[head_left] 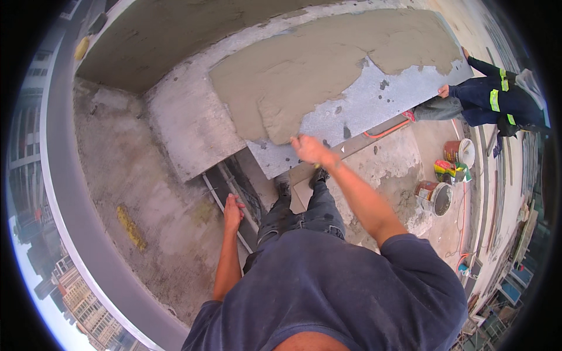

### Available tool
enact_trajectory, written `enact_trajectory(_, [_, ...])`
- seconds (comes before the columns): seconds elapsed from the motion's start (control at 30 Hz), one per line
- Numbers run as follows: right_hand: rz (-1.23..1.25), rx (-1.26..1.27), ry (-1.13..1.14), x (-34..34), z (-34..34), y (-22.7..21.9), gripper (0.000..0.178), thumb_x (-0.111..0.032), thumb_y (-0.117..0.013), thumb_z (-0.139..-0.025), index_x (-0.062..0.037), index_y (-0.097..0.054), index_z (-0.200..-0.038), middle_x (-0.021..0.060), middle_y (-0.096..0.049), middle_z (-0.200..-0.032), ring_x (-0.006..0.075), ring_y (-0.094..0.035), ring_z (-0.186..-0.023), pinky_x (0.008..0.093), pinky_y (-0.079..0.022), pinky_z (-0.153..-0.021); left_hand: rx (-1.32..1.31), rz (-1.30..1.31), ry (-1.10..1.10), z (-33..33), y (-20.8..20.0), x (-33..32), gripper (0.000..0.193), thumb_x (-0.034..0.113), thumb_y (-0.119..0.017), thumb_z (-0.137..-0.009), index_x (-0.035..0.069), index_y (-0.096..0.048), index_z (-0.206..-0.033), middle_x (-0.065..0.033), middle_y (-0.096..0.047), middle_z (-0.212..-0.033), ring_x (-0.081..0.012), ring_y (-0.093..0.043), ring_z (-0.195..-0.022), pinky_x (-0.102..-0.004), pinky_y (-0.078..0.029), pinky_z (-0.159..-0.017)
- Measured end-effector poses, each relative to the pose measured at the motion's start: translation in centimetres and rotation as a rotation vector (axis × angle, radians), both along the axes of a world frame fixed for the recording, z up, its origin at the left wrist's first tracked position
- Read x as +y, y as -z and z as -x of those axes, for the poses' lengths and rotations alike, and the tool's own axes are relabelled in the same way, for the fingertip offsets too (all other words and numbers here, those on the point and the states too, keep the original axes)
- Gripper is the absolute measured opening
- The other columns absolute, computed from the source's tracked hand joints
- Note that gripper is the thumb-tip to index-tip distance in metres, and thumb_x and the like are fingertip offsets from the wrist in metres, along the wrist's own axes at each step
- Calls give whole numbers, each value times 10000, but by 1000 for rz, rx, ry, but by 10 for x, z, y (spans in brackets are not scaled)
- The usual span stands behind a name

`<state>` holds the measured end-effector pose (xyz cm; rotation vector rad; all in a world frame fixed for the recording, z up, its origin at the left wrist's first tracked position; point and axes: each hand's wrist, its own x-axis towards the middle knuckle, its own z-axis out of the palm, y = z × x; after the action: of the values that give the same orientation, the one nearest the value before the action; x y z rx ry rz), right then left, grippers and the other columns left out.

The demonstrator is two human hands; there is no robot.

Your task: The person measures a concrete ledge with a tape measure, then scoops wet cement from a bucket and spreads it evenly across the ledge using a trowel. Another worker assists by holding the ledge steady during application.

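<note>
A large grey stone slab (351,126) lies in front of me, much of its top covered with wet mortar (293,64). My right hand (309,150) reaches to the slab's near left part. Its curled fingers are at the mortar's edge, and what they hold, if anything, is hidden. My left hand (233,212) hovers low over the gap beside the concrete ledge, fingers loosely spread and nothing in them. At the slab's right end a co-worker (497,99) in dark clothes with reflective strips has both hands on its edge.
Left of the slab is a bare concrete ledge (196,131), with a dark gap holding pipes (237,193) below it. Two mortar-stained buckets (426,192) and a colourful bag (448,171) stand at right. An orange hose (386,130) runs under the slab. A parapet (55,175) borders the left.
</note>
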<state>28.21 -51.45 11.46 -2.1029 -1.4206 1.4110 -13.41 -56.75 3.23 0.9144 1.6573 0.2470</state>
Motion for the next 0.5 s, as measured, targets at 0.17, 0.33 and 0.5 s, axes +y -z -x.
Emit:
enact_trajectory(0.17, [20, -91, 66, -31, 77, -21, 585, -444, -458, -1101, 107, -638, -1182, 400, -687, -1134, 544, -652, -1150, 567, -519, -986, -50, -67, -30, 5, 6, 5, 635, 596, -335, -1129, 55, -594, -1337, -87, -686, -859, -115, -535, -500, -280, -456, -446])
enact_trajectory(0.33, [-45, -99, 163, -63, 87, -80, 517, -393, -516, -1072, 94, -620, -1212, 401, -684, -1139, 554, -654, -1131, 582, -513, -959, -83, -65, -15, -12, -1, 21, 624, 573, -344, -1121, 61, -635, -1326, -98, -722, -858, -138, -574, -529, -311, -473, -488])
enact_trajectory(0.5, [-154, 18, 180, -21, 145, -54, 481, -349, -555, -1060, 97, -595, -1235, 407, -682, -1128, 562, -654, -1124, 592, -513, -947, -46, -78, 189, -57, -7, 36, 629, 564, -358, -1116, 41, -647, -1310, -111, -729, -852, -193, -604, -546, -360, -511, -554])
